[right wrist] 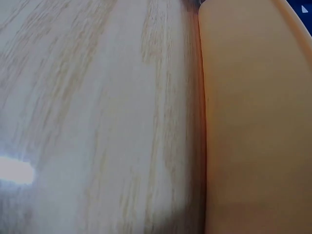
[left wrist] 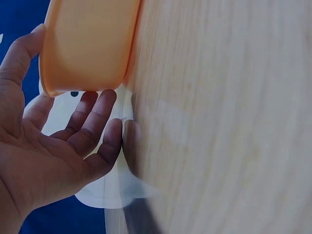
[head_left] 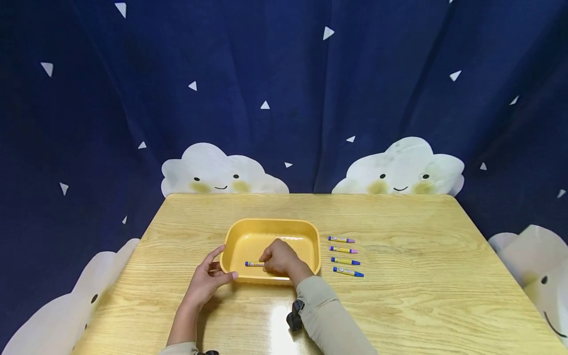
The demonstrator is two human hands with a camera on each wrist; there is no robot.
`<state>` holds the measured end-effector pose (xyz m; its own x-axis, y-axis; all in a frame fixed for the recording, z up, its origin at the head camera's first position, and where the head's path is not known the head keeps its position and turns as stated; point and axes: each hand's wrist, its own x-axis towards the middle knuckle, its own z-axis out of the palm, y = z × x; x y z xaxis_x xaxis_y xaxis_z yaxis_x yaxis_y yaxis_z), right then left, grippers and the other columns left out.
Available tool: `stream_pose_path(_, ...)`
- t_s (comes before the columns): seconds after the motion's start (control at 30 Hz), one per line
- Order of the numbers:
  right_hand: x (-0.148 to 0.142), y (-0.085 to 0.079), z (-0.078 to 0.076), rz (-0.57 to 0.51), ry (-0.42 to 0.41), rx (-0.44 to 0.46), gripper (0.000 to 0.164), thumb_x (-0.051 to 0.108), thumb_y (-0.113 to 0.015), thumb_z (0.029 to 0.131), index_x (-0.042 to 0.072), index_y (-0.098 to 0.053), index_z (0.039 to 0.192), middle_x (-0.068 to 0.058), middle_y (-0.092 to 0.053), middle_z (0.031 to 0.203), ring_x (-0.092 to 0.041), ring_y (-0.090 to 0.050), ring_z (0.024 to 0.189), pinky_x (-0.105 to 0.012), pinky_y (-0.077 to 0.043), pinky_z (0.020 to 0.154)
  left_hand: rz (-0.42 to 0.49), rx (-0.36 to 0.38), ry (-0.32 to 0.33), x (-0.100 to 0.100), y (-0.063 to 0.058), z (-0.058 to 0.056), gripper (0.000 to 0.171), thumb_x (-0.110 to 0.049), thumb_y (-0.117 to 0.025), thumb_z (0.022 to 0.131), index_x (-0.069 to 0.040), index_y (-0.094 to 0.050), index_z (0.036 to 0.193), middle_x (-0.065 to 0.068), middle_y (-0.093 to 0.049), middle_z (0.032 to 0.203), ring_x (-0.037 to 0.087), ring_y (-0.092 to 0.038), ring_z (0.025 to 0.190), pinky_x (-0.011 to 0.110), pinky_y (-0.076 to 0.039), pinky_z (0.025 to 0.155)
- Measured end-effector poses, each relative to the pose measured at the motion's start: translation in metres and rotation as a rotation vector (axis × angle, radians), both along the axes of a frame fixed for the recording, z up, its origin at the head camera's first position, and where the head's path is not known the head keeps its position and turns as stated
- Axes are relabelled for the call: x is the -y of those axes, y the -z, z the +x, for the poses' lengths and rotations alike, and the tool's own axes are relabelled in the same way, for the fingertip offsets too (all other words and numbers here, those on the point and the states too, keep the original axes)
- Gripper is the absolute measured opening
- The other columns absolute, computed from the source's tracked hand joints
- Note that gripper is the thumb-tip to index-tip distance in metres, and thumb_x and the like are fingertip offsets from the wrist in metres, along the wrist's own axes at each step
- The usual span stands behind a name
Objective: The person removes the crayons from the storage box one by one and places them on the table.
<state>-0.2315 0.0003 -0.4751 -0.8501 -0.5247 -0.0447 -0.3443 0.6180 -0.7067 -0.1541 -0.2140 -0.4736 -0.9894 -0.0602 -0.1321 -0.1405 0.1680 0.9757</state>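
Observation:
A yellow plastic tray (head_left: 266,225) stands on the table. My left hand (head_left: 207,282) holds its near left corner, thumb on the front rim and fingers along the left side. In the left wrist view, the fingers (left wrist: 100,114) are spread against the tray's outer wall (left wrist: 90,46). My right hand (head_left: 280,257) reaches down inside the tray and pinches the right end of a crayon (head_left: 254,264) with a yellow wrapper and a blue left end. The crayon's other end is hidden by the fingers. Only the tray's outer side (right wrist: 253,122) and the tabletop show in the right wrist view.
To the right of the tray, several crayons lie in a column: a purple-tipped crayon (head_left: 341,239), a pink-tipped crayon (head_left: 343,250) and blue-tipped crayons (head_left: 348,271). The wooden table (head_left: 421,276) ends at a dark blue curtain (head_left: 284,64) with clouds.

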Motion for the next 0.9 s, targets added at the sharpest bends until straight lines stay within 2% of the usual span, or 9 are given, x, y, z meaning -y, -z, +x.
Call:
stream_pose_path(0.13,-0.001,0.001,0.0,0.009,-0.013,-0.048,0.01,0.002,-0.077,0.072,0.004,-0.076,0.081,0.002,-0.067,0.072,-0.007,-0.055,0.064,-0.022,-0.044,0.061,0.012,0.007,0.009,0.0,-0.002,0.0,0.081,-0.001,-0.079,0.071,-0.012,-0.039,0.14,0.024,-0.049,0.108,0.024,-0.059,0.084,0.028,-0.047,0.068)
stream_pose_path(0.37,-0.005,-0.001,0.001,-0.044,-0.018,0.0,0.003,0.005,-0.075,0.075,0.005,-0.073,0.078,0.006,-0.063,0.062,-0.006,-0.051,0.056,-0.022,-0.044,0.058,0.002,0.003,0.003,0.0,0.001,0.0,0.08,-0.002,-0.079,0.072,-0.014,-0.04,0.14,0.023,-0.048,0.109,0.023,-0.059,0.083,0.028,-0.047,0.068)
stream_pose_path(0.57,-0.012,-0.008,0.001,-0.102,-0.021,-0.006,0.004,0.007,-0.075,0.075,0.007,-0.072,0.079,0.006,-0.064,0.073,-0.007,-0.055,0.067,-0.025,-0.046,0.064,0.009,-0.003,0.008,0.0,0.001,-0.001,0.081,-0.002,-0.079,0.072,-0.013,-0.039,0.141,0.024,-0.048,0.111,0.023,-0.059,0.085,0.028,-0.047,0.069)
stream_pose_path(0.9,-0.022,-0.019,0.007,-0.203,-0.002,-0.091,0.006,0.007,-0.076,0.073,0.009,-0.073,0.079,0.005,-0.059,0.08,-0.008,-0.05,0.069,-0.025,-0.043,0.06,0.022,0.002,0.001,0.001,0.001,0.0,0.08,-0.001,-0.079,0.07,-0.016,-0.041,0.139,0.023,-0.049,0.107,0.024,-0.058,0.082,0.028,-0.048,0.067)
